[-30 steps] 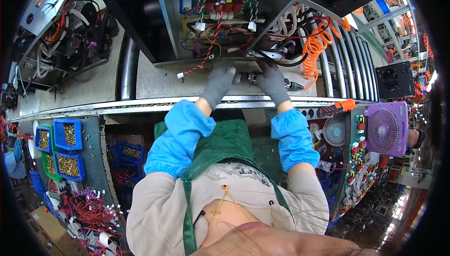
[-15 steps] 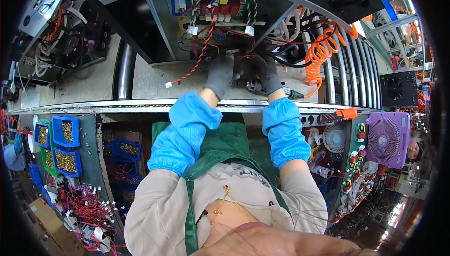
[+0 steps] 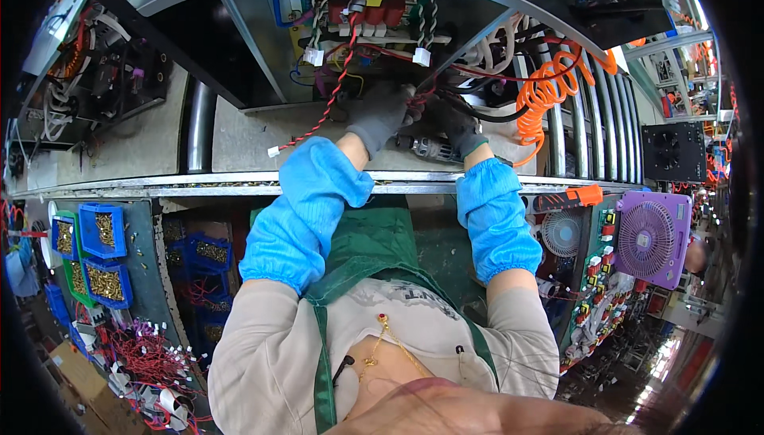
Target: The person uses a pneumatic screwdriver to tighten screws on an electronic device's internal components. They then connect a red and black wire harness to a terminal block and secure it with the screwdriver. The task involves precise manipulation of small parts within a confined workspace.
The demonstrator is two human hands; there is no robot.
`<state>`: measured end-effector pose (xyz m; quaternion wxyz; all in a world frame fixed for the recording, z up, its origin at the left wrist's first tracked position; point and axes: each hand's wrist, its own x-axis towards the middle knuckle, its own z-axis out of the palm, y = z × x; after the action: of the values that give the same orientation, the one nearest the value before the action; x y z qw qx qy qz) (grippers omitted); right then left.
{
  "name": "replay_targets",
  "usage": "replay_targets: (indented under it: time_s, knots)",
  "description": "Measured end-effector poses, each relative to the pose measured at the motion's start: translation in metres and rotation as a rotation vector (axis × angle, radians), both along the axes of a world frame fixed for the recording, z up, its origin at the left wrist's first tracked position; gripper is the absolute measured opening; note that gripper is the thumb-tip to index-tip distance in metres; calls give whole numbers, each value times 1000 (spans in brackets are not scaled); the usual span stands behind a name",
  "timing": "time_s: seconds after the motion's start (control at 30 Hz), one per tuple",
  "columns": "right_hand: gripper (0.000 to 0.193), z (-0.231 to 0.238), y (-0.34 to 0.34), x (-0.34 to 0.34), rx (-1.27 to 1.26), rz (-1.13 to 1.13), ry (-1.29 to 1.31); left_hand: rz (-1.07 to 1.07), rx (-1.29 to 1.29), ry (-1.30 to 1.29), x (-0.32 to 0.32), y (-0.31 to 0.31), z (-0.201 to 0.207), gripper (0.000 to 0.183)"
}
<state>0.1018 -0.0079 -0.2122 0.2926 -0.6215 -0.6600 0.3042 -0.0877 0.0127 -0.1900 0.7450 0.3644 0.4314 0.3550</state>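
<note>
My left hand [image 3: 382, 119], in a dark grey glove, reaches to the open front of a metal cabinet [image 3: 259, 45]. Its fingers are closed on thin red wires [image 3: 419, 99] that come out of the cabinet. Close beside it on the right is my right hand [image 3: 460, 126], gloved too, among dark cables; its fingers are mostly hidden. Below the hands a metal-bodied power tool [image 3: 434, 148] lies on the bench, partly behind my right hand. A twisted red and white wire [image 3: 338, 89] with a white plug [image 3: 274, 152] hangs out left of my left hand.
A coiled orange hose [image 3: 535, 105] hangs at the right, next to metal rollers [image 3: 574, 128]. An orange-and-black tool [image 3: 567, 198] and a purple fan [image 3: 651, 236] are nearer on the right. Blue bins [image 3: 103, 232] of brass screws and a heap of red wires [image 3: 147, 355] sit at the left.
My left fingers have come up to the red wires and closed on them. My right hand has shifted slightly right, uncovering more of the power tool. The view has moved a little.
</note>
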Motion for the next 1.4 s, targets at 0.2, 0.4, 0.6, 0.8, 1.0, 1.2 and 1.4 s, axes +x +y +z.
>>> replay_targets:
  time_s: [0.2,0.4,0.6,0.8,1.0,1.2,1.4]
  knots:
    - [23,27,-2,-10,-197,-5,89,-104,960,810,12,5,-53,20]
    - [21,47,-7,-20,-341,-45,327,-173,668,645,12,-3,-34,22]
    - [21,11,0,-10,-76,158,445,-255,547,489,4,-5,-50,17]
    - [26,3,9,-3,-173,46,104,-7,861,833,-24,-25,-30,27]
    - [28,-21,11,6,123,194,-92,239,679,905,-25,-31,-48,28]
    - [28,-9,10,1,97,196,-191,362,765,895,-18,-25,-25,22]
    - [28,-2,7,-2,30,190,-204,562,849,1018,-5,1,-44,26]
